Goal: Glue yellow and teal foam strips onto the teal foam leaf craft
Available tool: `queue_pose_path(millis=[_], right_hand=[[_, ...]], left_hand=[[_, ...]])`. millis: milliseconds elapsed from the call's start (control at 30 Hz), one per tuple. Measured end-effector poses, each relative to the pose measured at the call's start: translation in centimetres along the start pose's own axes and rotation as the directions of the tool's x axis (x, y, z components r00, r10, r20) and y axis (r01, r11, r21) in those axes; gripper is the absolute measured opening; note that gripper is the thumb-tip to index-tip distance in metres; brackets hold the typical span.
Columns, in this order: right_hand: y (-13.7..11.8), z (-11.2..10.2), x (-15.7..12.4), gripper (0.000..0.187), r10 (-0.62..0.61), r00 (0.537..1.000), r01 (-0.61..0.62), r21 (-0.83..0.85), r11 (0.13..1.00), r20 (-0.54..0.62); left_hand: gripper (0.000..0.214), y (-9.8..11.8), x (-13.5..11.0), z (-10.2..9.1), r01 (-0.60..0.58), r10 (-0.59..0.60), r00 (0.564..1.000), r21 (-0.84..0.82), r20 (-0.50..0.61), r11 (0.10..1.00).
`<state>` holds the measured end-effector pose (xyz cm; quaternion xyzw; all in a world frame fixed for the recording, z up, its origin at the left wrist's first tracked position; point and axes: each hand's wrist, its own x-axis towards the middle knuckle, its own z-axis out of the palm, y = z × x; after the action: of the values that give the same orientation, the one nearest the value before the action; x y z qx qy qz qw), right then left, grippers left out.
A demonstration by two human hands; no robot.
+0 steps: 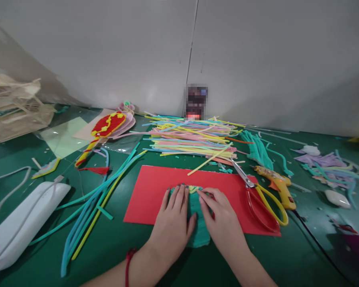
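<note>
A teal fuzzy panel, seemingly made of pipe cleaners laid side by side, lies over a red sheet and past its near edge. My left hand rests flat on the panel's left side, fingers stretched out and pressing it down. At the panel's far end sits a short bent yellow pipe cleaner. The thumb and index finger of my right hand are pinched together at its right end. Scissors with red and yellow handles lie on the right of the sheet. Under my hands, part of the panel is hidden.
Behind the sheet lies a pile of pastel pipe cleaners. A yellow hot glue gun with a black cord is on the right, near teal scraps. To the left are loose pipe cleaners, a white power strip and a red-and-yellow fan-shaped craft.
</note>
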<state>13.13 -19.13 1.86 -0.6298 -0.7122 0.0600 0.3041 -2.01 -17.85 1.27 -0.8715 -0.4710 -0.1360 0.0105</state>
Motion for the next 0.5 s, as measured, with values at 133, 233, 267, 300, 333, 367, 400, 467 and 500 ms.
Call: queue_pose_path(millis=[133, 233, 267, 300, 333, 367, 400, 467, 500], right_hand=[[-0.7, 0.0, -0.8, 0.029, -0.012, 1.0, 0.011, -0.035, 0.999, -0.026], [-1.1, 0.1, -1.3, 0.029, 0.015, 0.999, -0.018, -0.056, 0.998, -0.047], [-1.2, 0.1, -1.4, 0.029, 0.029, 0.998, -0.032, -0.056, 0.998, -0.051], [-1.2, 0.2, -1.5, 0.028, 0.039, 0.998, -0.042, -0.049, 0.998, -0.05], [-1.3, 0.2, -1.5, 0.027, 0.046, 0.998, -0.048, -0.037, 0.998, -0.044], [-1.3, 0.2, -1.4, 0.026, 0.048, 0.998, -0.048, -0.021, 0.999, -0.037], [-1.3, 0.2, -1.4, 0.024, 0.046, 0.999, -0.046, -0.003, 0.999, -0.03], [-1.4, 0.3, -1.3, 0.021, 0.043, 0.999, -0.043, 0.033, 0.999, -0.018], [-1.4, 0.4, -1.3, 0.019, 0.043, 0.999, -0.042, 0.046, 0.998, -0.011]], left_hand=[[0.051, 0.1, 0.0, -0.1, -0.006, 0.006, 1.0, 0.014, -0.007, 1.0], [0.051, 0.2, 0.1, -0.2, -0.006, 0.006, 1.0, 0.022, -0.004, 1.0], [0.05, 0.2, 0.1, -0.3, -0.008, 0.008, 1.0, 0.023, -0.001, 1.0], [0.05, 0.2, 0.1, -0.3, -0.01, 0.01, 1.0, 0.023, 0.001, 1.0], [0.05, 0.2, 0.1, -0.3, -0.011, 0.011, 1.0, 0.024, 0.003, 1.0], [0.05, 0.1, 0.1, -0.3, -0.011, 0.011, 1.0, 0.025, 0.005, 1.0], [0.05, 0.1, 0.1, -0.3, -0.01, 0.01, 1.0, 0.028, 0.007, 1.0], [0.05, 0.1, 0.1, -0.3, -0.012, 0.012, 1.0, 0.038, 0.008, 0.999], [0.05, 0.1, 0.1, -0.3, -0.015, 0.015, 1.0, 0.045, 0.008, 0.999]])
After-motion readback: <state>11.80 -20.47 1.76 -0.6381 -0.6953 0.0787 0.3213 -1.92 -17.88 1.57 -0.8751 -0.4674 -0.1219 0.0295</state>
